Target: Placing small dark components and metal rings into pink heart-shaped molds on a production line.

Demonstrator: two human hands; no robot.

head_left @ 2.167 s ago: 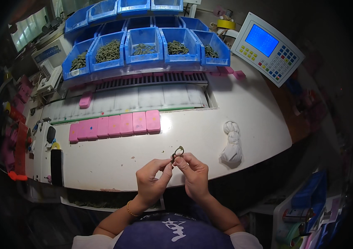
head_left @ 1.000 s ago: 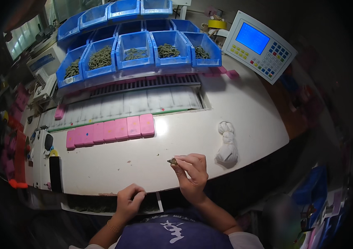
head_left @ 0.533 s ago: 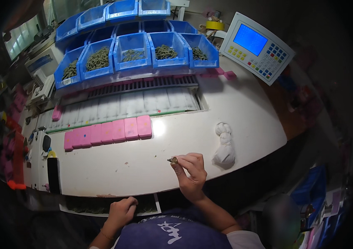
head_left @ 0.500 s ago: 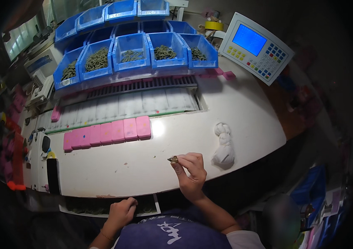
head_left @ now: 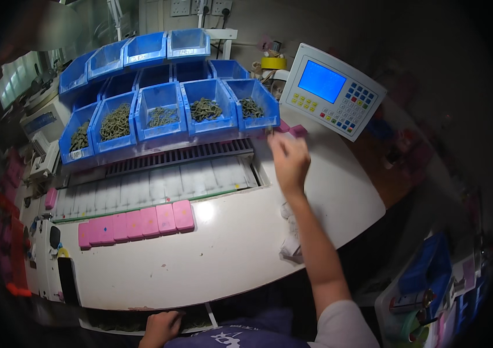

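My right hand (head_left: 290, 163) reaches far over the white table (head_left: 229, 258), beside the front of the rightmost blue bin (head_left: 252, 119). Thumb and fingers are pinched on a small brownish piece (head_left: 270, 132), blurred and too small to name. That bin and its neighbours hold piles of small greenish-brown pieces (head_left: 206, 109). My left hand (head_left: 162, 328) stays low at the near edge, by the open drawer (head_left: 213, 315). Its fingers are curled in, and what they hold, if anything, is hidden. Under my right forearm lies a white cloth bundle (head_left: 291, 243), partly covered.
A row of pink blocks (head_left: 149, 220) lies before a recessed white panel (head_left: 142, 188) with a dark slotted strip behind it. A control panel (head_left: 330, 90) with a blue screen stands back right. A black phone (head_left: 68, 279) lies at the left edge.
My right hand has gone from over the near table up and away to the rightmost bin, still pinching the small piece. My left hand remains by the drawer. The view has shifted.
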